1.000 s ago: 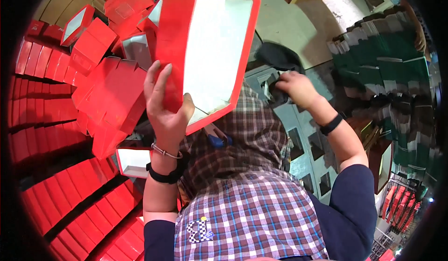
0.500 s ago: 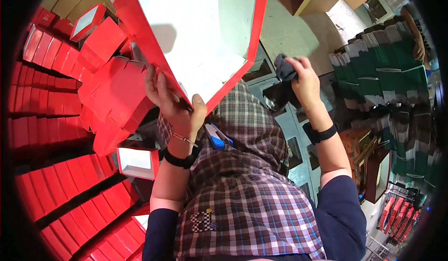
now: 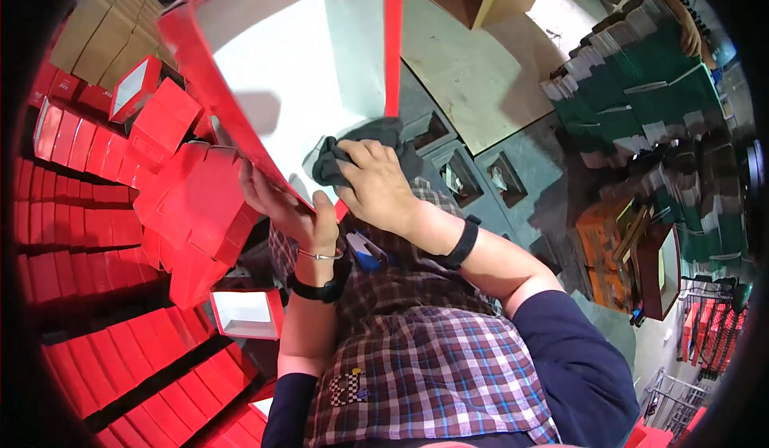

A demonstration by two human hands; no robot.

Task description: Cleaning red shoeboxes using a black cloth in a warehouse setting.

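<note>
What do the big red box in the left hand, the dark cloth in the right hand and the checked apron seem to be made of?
Red box: probably cardboard, smooth outside, white and paper-like inside; thin, flat walls suggest it.
Dark cloth: soft, matt fabric, as its bunched folds show; fibre unclear.
Checked apron: likely woven cotton or a blend, matt, with soft creases.

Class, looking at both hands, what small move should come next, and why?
Probably a short wipe along the near end of the red box with the dark cloth: the right hand holds the cloth bunched there, while the left hand grips the box's side, its white inside facing the camera.
</note>
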